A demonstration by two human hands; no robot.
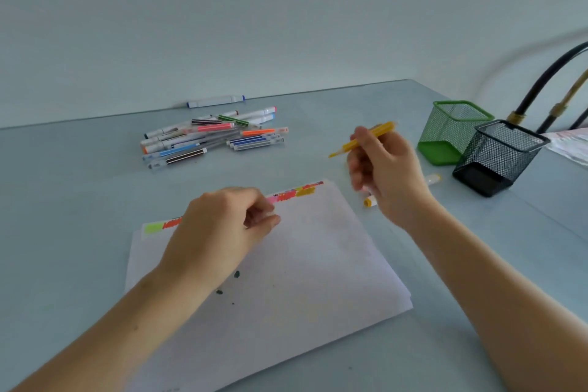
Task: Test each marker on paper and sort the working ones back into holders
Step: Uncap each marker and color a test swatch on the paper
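Markers are the matter, but the pale blue desk is the largest thing, filling the lower view and meeting a plain wall at twelve o'clock. On it, at six o'clock, lies a stack of white paper, its far edge carrying a row of colour swatches in green, orange, pink and yellow; a few dark green blots sit near its middle. At three o'clock stand two mesh holders side by side, the black holder nearer and the green holder just behind it at its ten o'clock; whether they touch cannot be told. Black hoses rise behind them. At eleven o'clock lies a loose pile of markers, with a single white marker apart from it against the wall.

The left hand hovers over or rests on the paper's far edge, fingers curled with thumb and fingertips pinched together; whether that grip holds anything cannot be told. The right hand, at two o'clock of the paper, has its grip closed around a yellow marker, held above the desk with its uncapped tip pointing toward nine o'clock. Below that hand, on the desk beside the paper's right edge, lies a small yellow cap, and a pale, blurred piece lies nearer the black holder.
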